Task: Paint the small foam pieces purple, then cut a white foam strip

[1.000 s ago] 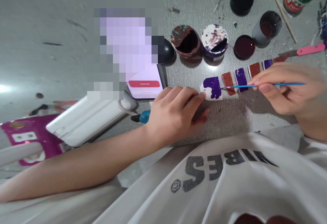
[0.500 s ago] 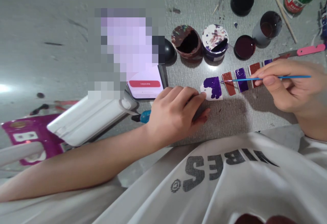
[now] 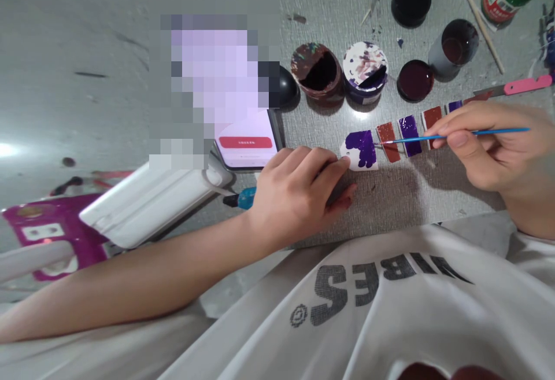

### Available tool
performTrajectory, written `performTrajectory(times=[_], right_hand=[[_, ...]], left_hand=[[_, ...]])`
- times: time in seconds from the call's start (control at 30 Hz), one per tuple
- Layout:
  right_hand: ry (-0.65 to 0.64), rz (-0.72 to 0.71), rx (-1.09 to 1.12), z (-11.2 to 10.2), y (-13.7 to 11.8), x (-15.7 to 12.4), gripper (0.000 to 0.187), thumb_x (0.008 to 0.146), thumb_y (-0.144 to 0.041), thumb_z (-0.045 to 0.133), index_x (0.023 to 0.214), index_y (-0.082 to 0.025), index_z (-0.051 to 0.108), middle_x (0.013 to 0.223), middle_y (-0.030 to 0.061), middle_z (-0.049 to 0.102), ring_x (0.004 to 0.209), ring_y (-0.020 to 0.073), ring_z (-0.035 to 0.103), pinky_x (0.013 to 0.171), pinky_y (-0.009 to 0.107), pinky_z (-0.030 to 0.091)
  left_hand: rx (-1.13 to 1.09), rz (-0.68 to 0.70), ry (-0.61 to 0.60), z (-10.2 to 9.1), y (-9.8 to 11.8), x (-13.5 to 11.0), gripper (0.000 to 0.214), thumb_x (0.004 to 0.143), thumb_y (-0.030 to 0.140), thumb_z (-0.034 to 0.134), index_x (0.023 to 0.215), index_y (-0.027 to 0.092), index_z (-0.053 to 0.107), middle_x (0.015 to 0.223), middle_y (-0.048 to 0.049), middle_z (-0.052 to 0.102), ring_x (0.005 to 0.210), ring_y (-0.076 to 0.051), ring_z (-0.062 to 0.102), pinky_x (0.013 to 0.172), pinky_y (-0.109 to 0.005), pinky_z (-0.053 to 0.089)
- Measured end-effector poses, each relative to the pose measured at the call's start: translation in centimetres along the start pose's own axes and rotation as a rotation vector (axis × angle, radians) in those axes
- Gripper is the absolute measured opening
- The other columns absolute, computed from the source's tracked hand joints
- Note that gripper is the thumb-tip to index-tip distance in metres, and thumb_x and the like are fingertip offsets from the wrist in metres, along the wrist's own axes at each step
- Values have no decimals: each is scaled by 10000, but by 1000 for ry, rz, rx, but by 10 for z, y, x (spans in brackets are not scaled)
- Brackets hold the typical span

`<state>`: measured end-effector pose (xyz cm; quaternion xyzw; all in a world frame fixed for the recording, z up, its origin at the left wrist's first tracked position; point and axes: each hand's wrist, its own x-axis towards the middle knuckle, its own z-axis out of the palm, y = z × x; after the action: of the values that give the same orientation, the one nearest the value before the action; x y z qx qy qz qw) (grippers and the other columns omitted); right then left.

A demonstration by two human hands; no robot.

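Note:
My right hand (image 3: 485,146) is closed in a pinch around a thin blue paintbrush (image 3: 416,138). The brush tip is at the right edge of a small white tag (image 3: 344,151), which has a hole and is partly covered with purple paint (image 3: 363,147). My left hand (image 3: 303,189) lies on the table with its index fingertip at the tag's left edge and its thumb apart. To the tag's right, a reddish-brown painted strip (image 3: 388,143), a purple strip (image 3: 410,137) and another brown strip (image 3: 431,125) form a row, partly hidden by my right hand.
Behind the tag stand a brown paint jar (image 3: 318,73) and a purple paint jar (image 3: 366,70), with dark round lids (image 3: 415,81) and a cup (image 3: 453,47) beside them. A pink-handled blade (image 3: 526,85) lies right. A phone (image 3: 245,157) and white device (image 3: 151,203) lie left.
The brush tip has shifted slightly toward me along the tag's right edge. My left hand and the tag have stayed in place.

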<state>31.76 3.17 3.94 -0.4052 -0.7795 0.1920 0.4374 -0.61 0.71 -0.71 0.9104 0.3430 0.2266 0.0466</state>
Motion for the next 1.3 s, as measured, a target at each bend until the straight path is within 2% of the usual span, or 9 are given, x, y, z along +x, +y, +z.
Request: performTrajectory(times=[0.13,0.3,0.37,0.6,0.77,0.9,1.07,1.2,1.3], right_hand=[[-6,-126,20,4,5,1,41,982,-250,823,949,-258,847,780,-4,861,625,172,799,540,287,612],[61,-60,-33,6,6,1,44,980,-275,823,956,-284,859,837,15,890,674,191,826,601,299,676],[64,-77,-3,5,6,0,30,958,-266,850,968,-293,861,825,6,886,655,187,817,583,296,671],[-150,-214,115,6,3,1,83,950,-231,862,1011,-275,826,850,-1,884,654,175,824,543,287,625],[-101,-175,56,11,-1,-3,52,1039,-262,783,1021,-298,815,883,-10,893,674,185,832,564,312,643],[-40,-155,17,15,-1,-6,57,1037,-281,787,1004,-320,814,881,-20,891,670,191,819,567,329,631],[-146,-219,84,13,1,-5,24,1032,-275,808,1037,-261,826,891,9,892,666,171,802,537,312,590],[-110,-136,84,9,0,-5,90,1047,-262,784,1042,-334,837,882,-18,883,679,194,813,548,348,620],[-117,-154,92,8,0,-5,110,1020,-228,802,1082,-307,847,929,3,899,725,207,840,599,345,673]], left_hand=[[-11,-15,-16,0,0,-1,201,1056,365,720,1211,241,750,1002,-75,810,793,-258,733,679,-427,567],[-52,-3,14,0,0,-1,244,1027,335,757,1225,193,750,990,-103,807,782,-266,719,649,-429,544],[-54,8,26,0,0,0,248,1020,326,765,1218,177,750,987,-105,807,786,-266,726,649,-429,548],[-36,18,34,3,0,-1,252,1021,319,763,1212,156,752,989,-112,804,789,-269,735,645,-434,555],[-50,-11,0,2,0,-2,246,1031,335,752,1236,199,771,1007,-100,800,806,-268,741,668,-426,557],[-38,4,7,1,0,-2,249,1051,353,726,1221,173,755,1007,-112,809,802,-275,741,664,-433,563],[-23,5,21,2,1,-1,249,1061,369,720,1216,175,744,1014,-109,820,801,-268,742,678,-432,575],[-38,-4,22,2,1,0,230,1042,333,742,1193,161,766,1000,-118,816,789,-276,735,662,-445,567],[-49,1,25,2,1,-1,241,1029,324,752,1196,152,779,1002,-120,809,795,-276,733,660,-441,559]])
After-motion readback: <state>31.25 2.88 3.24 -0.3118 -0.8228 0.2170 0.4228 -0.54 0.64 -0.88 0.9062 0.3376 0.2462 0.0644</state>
